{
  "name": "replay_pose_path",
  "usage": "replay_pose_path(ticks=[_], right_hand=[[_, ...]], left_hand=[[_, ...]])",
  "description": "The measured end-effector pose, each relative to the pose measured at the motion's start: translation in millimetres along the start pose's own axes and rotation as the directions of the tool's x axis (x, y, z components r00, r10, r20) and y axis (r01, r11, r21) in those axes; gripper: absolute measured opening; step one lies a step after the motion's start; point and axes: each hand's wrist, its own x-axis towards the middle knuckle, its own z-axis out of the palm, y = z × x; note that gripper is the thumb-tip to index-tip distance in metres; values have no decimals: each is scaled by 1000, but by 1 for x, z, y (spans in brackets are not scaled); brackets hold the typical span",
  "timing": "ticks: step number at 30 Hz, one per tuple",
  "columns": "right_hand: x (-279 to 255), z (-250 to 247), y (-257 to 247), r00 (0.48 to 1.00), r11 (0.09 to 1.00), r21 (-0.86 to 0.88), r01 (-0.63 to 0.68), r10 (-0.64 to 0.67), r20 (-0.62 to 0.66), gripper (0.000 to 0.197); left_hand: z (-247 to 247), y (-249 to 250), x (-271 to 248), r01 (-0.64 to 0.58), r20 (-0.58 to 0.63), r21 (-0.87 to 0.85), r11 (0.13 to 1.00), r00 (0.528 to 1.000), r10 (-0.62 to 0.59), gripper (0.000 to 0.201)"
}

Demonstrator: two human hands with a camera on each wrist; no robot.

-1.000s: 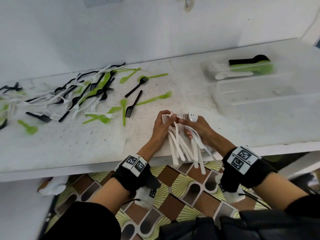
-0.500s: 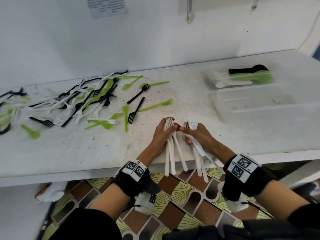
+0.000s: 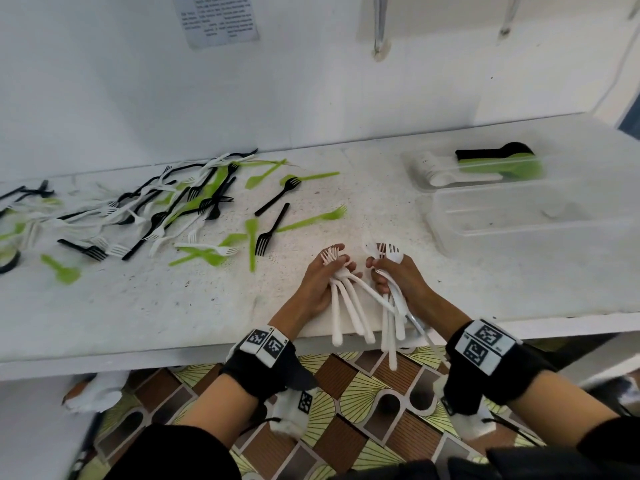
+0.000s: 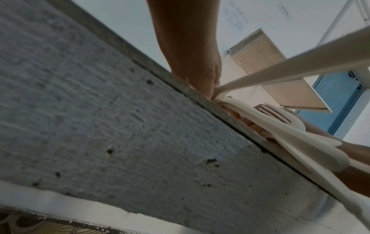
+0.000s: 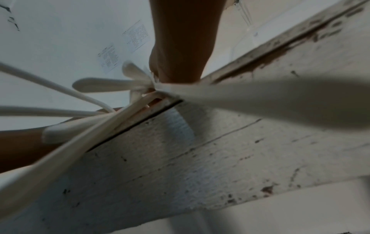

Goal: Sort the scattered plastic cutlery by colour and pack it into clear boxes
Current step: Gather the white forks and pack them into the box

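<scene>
- Head view: the left hand [image 3: 317,285] curls round a fan of white forks [image 3: 346,306], tines up. The right hand [image 3: 403,282] grips a second white bunch [image 3: 391,317]. Both sit at the speckled counter's [image 3: 173,306] front edge. Scattered cutlery [image 3: 156,216], thin and glossy in black, green and white, lies far left. Clear boxes [image 3: 519,220] stand right.
- Left wrist: smooth handles cross a rough, pitted slab edge [image 4: 120,126].
- Right wrist: blurred white handles splay from the fist.
</scene>
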Motion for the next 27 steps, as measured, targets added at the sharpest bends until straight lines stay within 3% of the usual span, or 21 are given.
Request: replay_pose_path(ticks=[5, 11, 15, 21, 27], right_hand=[[-3, 5, 1, 997, 996, -43, 76, -75, 14, 7], [-5, 9, 2, 995, 976, -200, 93, -81, 63, 14], [-8, 13, -1, 987, 954, -279, 113, -77, 138, 9], [-6, 8, -3, 988, 973, -223, 56, -22, 150, 17], [-2, 2, -4, 990, 993, -115, 25, -8, 140, 9]], left_hand=[[3, -2, 1, -58, 7, 184, 981, 998, 57, 15], [19, -2, 8, 13, -231, 358, 934, 970, 75, 24], [21, -5, 11, 13, -257, 406, 914, 961, 101, 25], [20, 6, 13, 13, -231, 461, 887, 967, 106, 9], [8, 34, 25, -7, -336, 487, 873, 921, 195, 18]])
